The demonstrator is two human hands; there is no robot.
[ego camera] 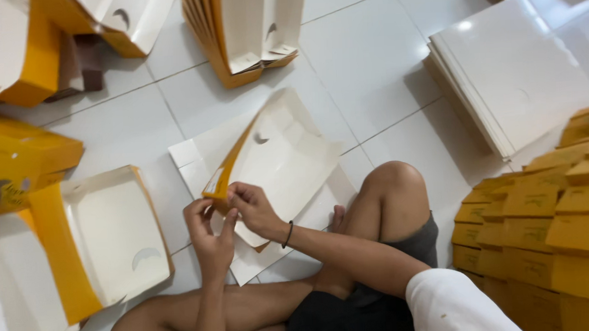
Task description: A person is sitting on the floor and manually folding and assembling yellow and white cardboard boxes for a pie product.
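Fingers of the left hand [209,230] and the right hand [253,208] are pinched together on the near corner of a half-folded box blank [277,156], white inside and yellow outside. Left thumb and fingertips are closed on the yellow side flap [223,177] from below; right fingers are curled over the same corner from above, so the two hands are touching across the card. A dark band [289,234] is worn on the right wrist.

Box blank: raised off the floor at its near end, its far end resting on flat white sheets [195,160] spread on the tiled floor [370,69]. One yellow wall is stood up on the left edge; a crescent slot is seen in the white inner face.

Surroundings, listed:
- one finished open tray [112,236], white within and yellow-walled, just left of the left hand;
- further folded boxes [16,158] at far left;
- an upright bundle of flat blanks [249,28], top centre;
- a stack of white sheets [515,70], upper right;
- stacked yellow boxes [548,214], right edge.

Bare knees are bent beside the work.
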